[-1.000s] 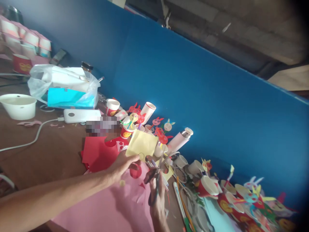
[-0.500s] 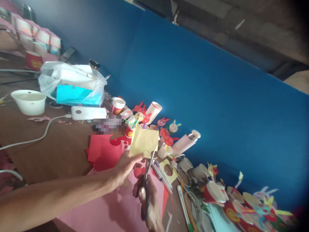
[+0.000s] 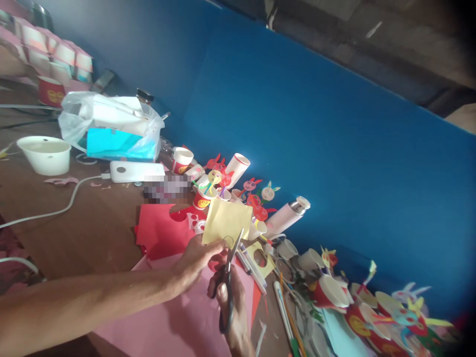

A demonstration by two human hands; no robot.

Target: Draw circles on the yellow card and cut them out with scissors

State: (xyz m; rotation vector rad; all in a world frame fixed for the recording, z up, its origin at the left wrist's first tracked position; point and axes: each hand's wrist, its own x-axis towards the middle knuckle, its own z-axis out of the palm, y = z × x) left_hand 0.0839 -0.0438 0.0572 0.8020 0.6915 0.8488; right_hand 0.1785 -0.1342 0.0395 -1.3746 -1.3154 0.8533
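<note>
My left hand (image 3: 197,260) pinches the lower left edge of a yellow sheet of paper (image 3: 226,218), held up above the table. A small circle is drawn near the sheet's bottom edge, beside my thumb. My right hand (image 3: 232,302) grips black-handled scissors (image 3: 233,255), their blades pointing up at the paper's lower edge next to the circle. Under both hands lies a pink sheet (image 3: 163,312). Red paper (image 3: 159,228) with a rounded cut-out sits to the left. Marker pens (image 3: 253,270) and a yellow piece with a round hole (image 3: 263,259) lie to the right.
Paper cups with rabbit figures (image 3: 214,177) stand along the blue partition (image 3: 297,124), near a pink thermos (image 3: 288,216). More decorated cups (image 3: 329,292) crowd the right. At left are a white bowl (image 3: 44,156), a cabled power bank (image 3: 137,172) and a plastic bag (image 3: 76,116).
The yellow paper has shifted slightly right and turned a little. The scissors' blades now lean more to the right against its lower edge. Both hands keep their hold.
</note>
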